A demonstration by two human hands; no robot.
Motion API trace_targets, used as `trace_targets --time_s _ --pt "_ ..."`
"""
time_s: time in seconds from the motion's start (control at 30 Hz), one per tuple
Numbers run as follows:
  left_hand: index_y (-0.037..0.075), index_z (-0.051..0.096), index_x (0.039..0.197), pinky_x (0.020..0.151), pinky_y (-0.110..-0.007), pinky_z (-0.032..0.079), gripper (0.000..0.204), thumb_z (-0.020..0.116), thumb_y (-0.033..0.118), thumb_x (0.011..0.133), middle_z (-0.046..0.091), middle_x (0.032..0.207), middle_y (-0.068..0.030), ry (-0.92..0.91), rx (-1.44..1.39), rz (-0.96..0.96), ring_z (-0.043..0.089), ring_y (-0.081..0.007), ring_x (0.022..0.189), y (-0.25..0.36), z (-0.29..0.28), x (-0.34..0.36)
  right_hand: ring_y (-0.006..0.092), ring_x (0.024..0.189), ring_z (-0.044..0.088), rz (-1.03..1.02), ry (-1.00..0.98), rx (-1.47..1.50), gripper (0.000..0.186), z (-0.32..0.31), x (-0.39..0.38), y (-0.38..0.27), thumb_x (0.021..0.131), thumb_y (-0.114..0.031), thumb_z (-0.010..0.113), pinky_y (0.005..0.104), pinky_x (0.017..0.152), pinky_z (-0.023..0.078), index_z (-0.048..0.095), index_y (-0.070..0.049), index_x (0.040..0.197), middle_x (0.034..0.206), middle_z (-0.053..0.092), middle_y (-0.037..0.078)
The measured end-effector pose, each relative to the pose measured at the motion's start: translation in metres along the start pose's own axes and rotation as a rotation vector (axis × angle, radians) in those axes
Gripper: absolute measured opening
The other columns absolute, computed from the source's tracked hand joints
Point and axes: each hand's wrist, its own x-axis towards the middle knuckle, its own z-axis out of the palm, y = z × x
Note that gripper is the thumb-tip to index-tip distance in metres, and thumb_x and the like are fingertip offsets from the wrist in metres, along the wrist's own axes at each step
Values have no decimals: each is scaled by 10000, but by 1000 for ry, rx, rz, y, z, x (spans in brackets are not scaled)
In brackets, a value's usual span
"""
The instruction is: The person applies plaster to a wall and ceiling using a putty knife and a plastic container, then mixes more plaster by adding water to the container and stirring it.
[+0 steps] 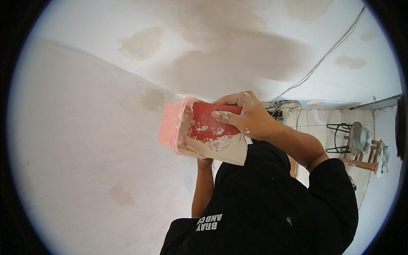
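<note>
My right hand [243, 114], dusted with dried filler, is closed around the top of a red plastic putty spreader [208, 117], with the thumb pressed flat on its face. A thick layer of beige putty [223, 151] coats the spreader's lower part. The blade overlaps the mouth of a pink plastic tub [170, 126], whose rim and inside are smeared with the same putty. From below, my left hand [205, 162] holds up the tub; most of its fingers are hidden behind it.
White walls [76, 127] with beige putty patches [142, 43] surround me. A cable [327, 55] runs down the upper right wall. On the tiled floor [312, 117] at right stand a stool [355, 138] and a wooden chair [361, 164] with plastic-wrapped items.
</note>
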Motion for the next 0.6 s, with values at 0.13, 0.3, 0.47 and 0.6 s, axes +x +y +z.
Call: trace_targets --time_s 0.13,0.3,0.47,0.6 --pt "25 298 1336 951 -410 425 709 479 534 877 422 1290 -131 17 22 6 463 -243 1161 -1 -1 -1 100 705 615 28 -12 92 202 -1 0 0 823 -88 644 239 657 520 648 63 958 809 665 92" --pt "22 295 1336 952 -409 423 717 480 540 875 420 1290 -132 46 40 12 461 -243 1162 0 -1 -1 100 691 615 50 18 53 194 3 1 -1 829 -84 640 238 650 523 647 64 954 801 662 89" --pt "20 292 1336 952 -407 420 725 480 546 874 418 1290 -133 97 48 12 459 -243 1162 1 -3 -1 101 697 614 85 43 201 204 6 1 6 831 -87 640 231 643 520 636 75 955 803 656 95" --pt "19 290 1336 953 -406 419 731 481 551 872 416 1290 -134 150 56 14 457 -243 1163 2 -2 0 110 696 616 107 67 300 205 12 2 16 828 -78 637 237 644 521 630 85 952 812 653 102"
